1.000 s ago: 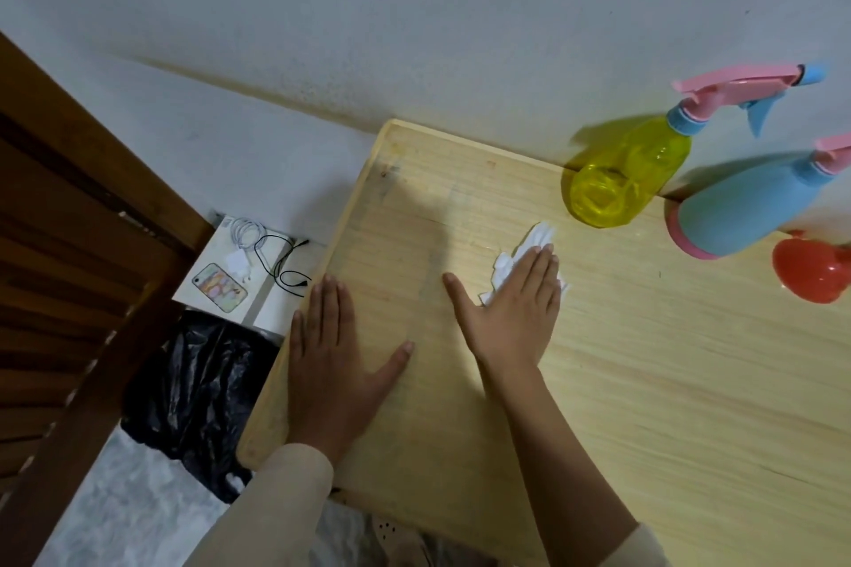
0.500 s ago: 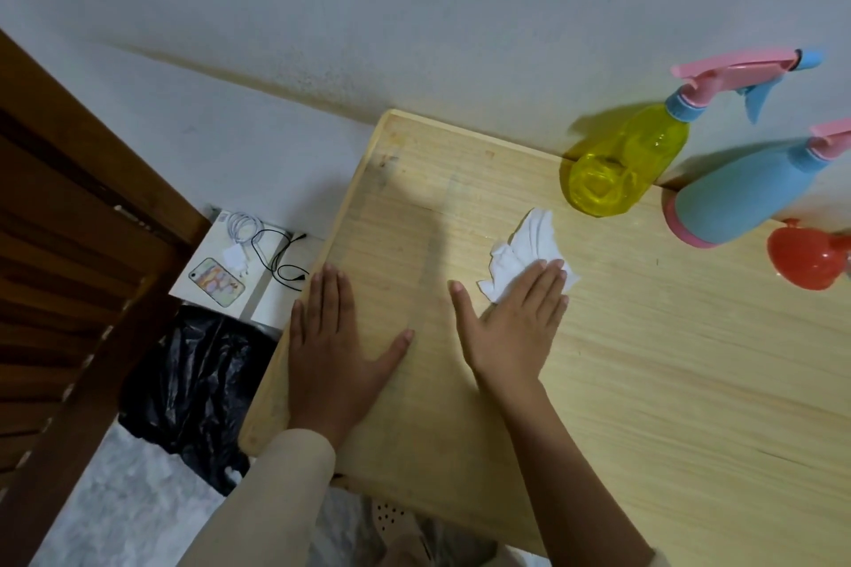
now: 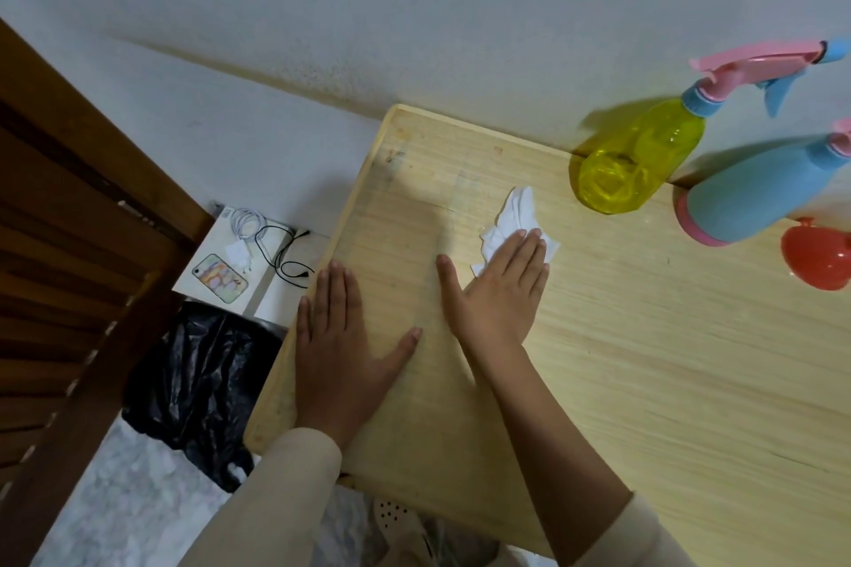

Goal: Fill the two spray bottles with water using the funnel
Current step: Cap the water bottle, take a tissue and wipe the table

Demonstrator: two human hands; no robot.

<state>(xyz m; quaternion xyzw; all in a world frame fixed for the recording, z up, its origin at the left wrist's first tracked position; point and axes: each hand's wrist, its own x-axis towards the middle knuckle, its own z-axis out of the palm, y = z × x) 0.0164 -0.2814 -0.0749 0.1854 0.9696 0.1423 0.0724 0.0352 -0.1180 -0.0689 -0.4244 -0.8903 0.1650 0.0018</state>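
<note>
Cut off by the right edge: blue spray bottle [image 3: 755,198], pink trigger head mostly out of frame, and red funnel [image 3: 817,258] just below that bottle, spout unseen. Partly hidden beside the yellow spray bottle [image 3: 638,161]: white tissue [image 3: 515,216], near portion pressed flat under the right hand [image 3: 499,290]. Well left of that bottle, down on the floor: phone [image 3: 220,277], screen picture too small to read; black bag [image 3: 198,378], possibly a bin liner, contents concealed.

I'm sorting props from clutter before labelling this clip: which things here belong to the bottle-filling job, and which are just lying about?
For the job:
yellow spray bottle
blue spray bottle
red funnel

Lying about:
white tissue under the right hand
phone
charger and cables
black bag
</note>
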